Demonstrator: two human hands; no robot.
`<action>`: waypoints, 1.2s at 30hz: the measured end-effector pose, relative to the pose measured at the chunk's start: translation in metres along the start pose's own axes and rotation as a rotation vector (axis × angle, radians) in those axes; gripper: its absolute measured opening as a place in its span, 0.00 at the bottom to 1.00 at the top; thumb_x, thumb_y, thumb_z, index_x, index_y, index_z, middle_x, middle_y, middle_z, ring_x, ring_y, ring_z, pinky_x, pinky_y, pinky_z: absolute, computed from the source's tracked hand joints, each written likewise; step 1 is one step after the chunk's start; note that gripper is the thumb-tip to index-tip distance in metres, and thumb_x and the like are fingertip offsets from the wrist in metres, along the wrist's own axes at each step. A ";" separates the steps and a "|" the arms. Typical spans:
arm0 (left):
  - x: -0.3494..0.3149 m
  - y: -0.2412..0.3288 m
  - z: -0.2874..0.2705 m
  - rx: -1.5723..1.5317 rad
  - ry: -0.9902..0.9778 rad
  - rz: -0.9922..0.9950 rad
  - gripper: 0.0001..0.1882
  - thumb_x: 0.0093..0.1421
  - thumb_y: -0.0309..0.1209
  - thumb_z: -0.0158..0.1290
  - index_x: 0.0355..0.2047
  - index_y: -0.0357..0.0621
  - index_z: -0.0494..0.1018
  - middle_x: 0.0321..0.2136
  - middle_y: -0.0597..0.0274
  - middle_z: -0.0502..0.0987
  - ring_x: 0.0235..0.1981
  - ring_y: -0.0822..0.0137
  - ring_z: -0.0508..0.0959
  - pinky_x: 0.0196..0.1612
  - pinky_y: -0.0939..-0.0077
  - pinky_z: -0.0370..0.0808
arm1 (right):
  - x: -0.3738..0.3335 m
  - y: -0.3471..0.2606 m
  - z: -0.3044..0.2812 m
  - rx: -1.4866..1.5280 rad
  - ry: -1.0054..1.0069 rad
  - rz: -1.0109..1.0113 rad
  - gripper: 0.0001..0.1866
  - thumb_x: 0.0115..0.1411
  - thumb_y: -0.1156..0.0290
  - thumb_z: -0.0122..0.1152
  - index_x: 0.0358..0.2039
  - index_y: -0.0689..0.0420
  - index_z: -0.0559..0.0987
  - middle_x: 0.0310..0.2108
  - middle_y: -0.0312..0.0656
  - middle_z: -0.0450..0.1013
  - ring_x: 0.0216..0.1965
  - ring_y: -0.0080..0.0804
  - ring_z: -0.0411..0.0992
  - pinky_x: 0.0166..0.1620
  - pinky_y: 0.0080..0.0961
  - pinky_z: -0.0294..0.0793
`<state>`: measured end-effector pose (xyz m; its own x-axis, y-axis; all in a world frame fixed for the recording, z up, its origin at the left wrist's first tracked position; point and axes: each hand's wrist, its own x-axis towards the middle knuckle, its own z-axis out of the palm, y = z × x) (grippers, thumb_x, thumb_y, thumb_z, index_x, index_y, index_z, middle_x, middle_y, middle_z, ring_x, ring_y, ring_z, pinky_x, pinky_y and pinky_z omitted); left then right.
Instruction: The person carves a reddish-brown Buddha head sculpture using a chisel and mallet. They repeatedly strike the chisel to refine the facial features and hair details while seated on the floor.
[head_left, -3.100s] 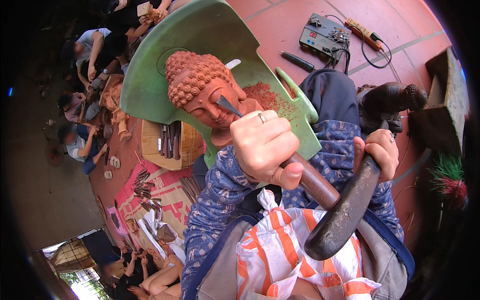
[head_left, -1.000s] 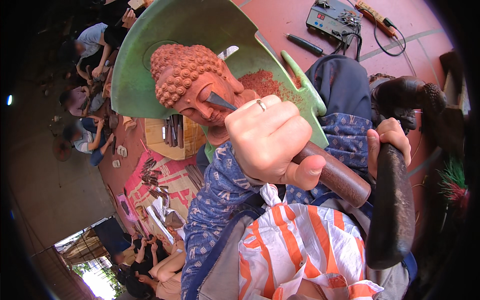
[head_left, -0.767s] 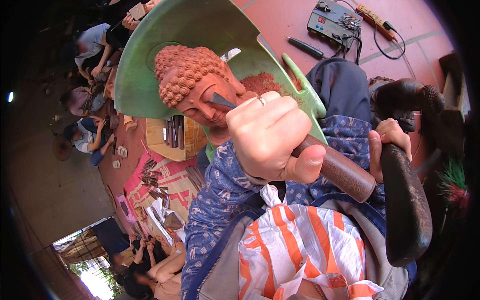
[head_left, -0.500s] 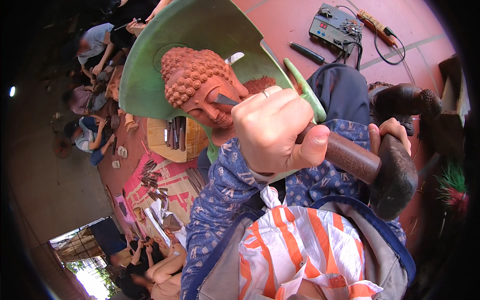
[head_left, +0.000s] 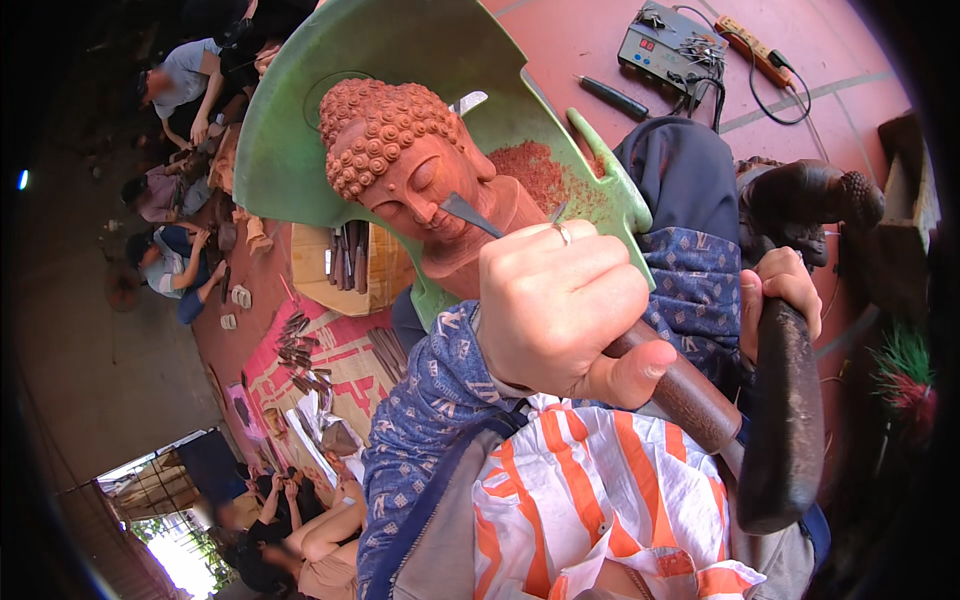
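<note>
My left hand (head_left: 565, 305) is closed round a chisel's dark wooden handle (head_left: 690, 400). The flat metal chisel blade (head_left: 465, 212) slants toward the nose and mouth of a reddish-brown carved Buddha head (head_left: 395, 150) with curled hair. Whether the edge touches the wood I cannot tell. Under the carving is a green plastic chair (head_left: 285, 140), with reddish wood shavings (head_left: 535, 175) on it. At the right, my right hand (head_left: 785, 290) grips a dark wooden mallet (head_left: 785, 430). Its head is beside the butt of the chisel handle; contact there is unclear.
A grey control box (head_left: 665, 55), a black pen-shaped tool (head_left: 612, 98) and a power strip (head_left: 750, 50) lie on red floor tiles. A dark carved figure (head_left: 810, 200) is at right. Several chisels (head_left: 350, 255) lie on cardboard. An orange-striped white bag (head_left: 600, 490) covers my lap. Other people sit at left.
The chisel blade has shifted from near the eye down to the nose and mouth. Its handle tilts more steeply. The mallet has swung lower, off the handle's end.
</note>
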<state>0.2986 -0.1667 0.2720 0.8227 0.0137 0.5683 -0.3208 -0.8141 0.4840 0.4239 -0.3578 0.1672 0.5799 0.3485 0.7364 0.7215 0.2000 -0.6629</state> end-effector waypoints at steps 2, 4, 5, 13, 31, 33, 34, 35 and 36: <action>-0.003 0.003 -0.001 -0.006 -0.020 -0.006 0.29 0.58 0.52 0.49 0.10 0.45 0.60 0.11 0.64 0.59 0.11 0.63 0.63 0.14 0.71 0.58 | 0.001 -0.006 0.003 -0.050 0.015 -0.036 0.16 0.45 0.86 0.68 0.26 0.59 0.69 0.16 0.40 0.66 0.17 0.29 0.63 0.22 0.25 0.61; -0.008 0.004 0.001 -0.009 -0.014 0.023 0.29 0.58 0.52 0.49 0.10 0.46 0.60 0.11 0.64 0.59 0.11 0.63 0.62 0.14 0.71 0.57 | -0.001 -0.006 0.000 -0.032 0.022 -0.081 0.15 0.46 0.84 0.70 0.26 0.59 0.69 0.15 0.40 0.66 0.16 0.30 0.64 0.22 0.25 0.62; -0.010 0.004 0.001 -0.010 -0.011 0.036 0.29 0.58 0.52 0.49 0.10 0.46 0.60 0.12 0.64 0.59 0.11 0.63 0.62 0.14 0.71 0.57 | -0.002 -0.007 0.000 -0.066 0.036 -0.097 0.15 0.46 0.84 0.70 0.26 0.59 0.69 0.15 0.40 0.66 0.16 0.31 0.64 0.22 0.25 0.63; -0.021 -0.009 0.004 -0.072 0.076 0.181 0.28 0.61 0.51 0.41 0.13 0.41 0.65 0.12 0.62 0.62 0.10 0.65 0.61 0.15 0.71 0.55 | -0.009 -0.016 0.001 -0.170 0.008 -0.163 0.16 0.45 0.83 0.72 0.26 0.60 0.69 0.15 0.40 0.66 0.15 0.31 0.64 0.21 0.25 0.64; -0.023 -0.026 -0.002 -0.010 0.124 0.201 0.26 0.59 0.49 0.46 0.11 0.46 0.62 0.12 0.65 0.57 0.10 0.63 0.61 0.13 0.70 0.56 | -0.010 -0.022 0.009 -0.154 -0.044 -0.153 0.17 0.44 0.81 0.73 0.25 0.60 0.70 0.14 0.40 0.66 0.14 0.30 0.65 0.20 0.24 0.63; -0.022 -0.025 -0.004 -0.007 0.114 0.192 0.26 0.59 0.49 0.46 0.11 0.46 0.62 0.12 0.65 0.57 0.10 0.63 0.61 0.13 0.70 0.56 | -0.009 -0.022 0.009 -0.157 -0.037 -0.152 0.17 0.44 0.81 0.73 0.25 0.60 0.69 0.14 0.40 0.66 0.14 0.30 0.65 0.20 0.24 0.63; -0.022 -0.025 -0.004 -0.006 0.114 0.191 0.26 0.59 0.49 0.46 0.11 0.46 0.62 0.12 0.65 0.57 0.10 0.63 0.61 0.13 0.70 0.56 | -0.009 -0.023 0.009 -0.158 -0.039 -0.151 0.17 0.44 0.81 0.73 0.25 0.60 0.69 0.14 0.40 0.66 0.14 0.30 0.65 0.20 0.24 0.63; -0.022 -0.025 -0.004 -0.004 0.113 0.191 0.26 0.59 0.49 0.46 0.11 0.46 0.61 0.12 0.65 0.57 0.10 0.63 0.61 0.13 0.70 0.56 | -0.009 -0.023 0.009 -0.159 -0.040 -0.150 0.17 0.44 0.81 0.73 0.25 0.60 0.69 0.14 0.40 0.66 0.14 0.30 0.65 0.20 0.24 0.63; -0.022 -0.026 -0.004 -0.002 0.117 0.196 0.26 0.59 0.49 0.46 0.11 0.46 0.61 0.11 0.65 0.57 0.10 0.64 0.61 0.13 0.70 0.56 | -0.008 -0.024 0.009 -0.159 -0.041 -0.149 0.17 0.44 0.81 0.73 0.25 0.60 0.69 0.14 0.40 0.66 0.14 0.30 0.65 0.20 0.24 0.63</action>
<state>0.2870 -0.1437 0.2498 0.6843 -0.0772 0.7251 -0.4704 -0.8065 0.3581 0.3986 -0.3567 0.1757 0.4485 0.3636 0.8164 0.8507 0.1063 -0.5147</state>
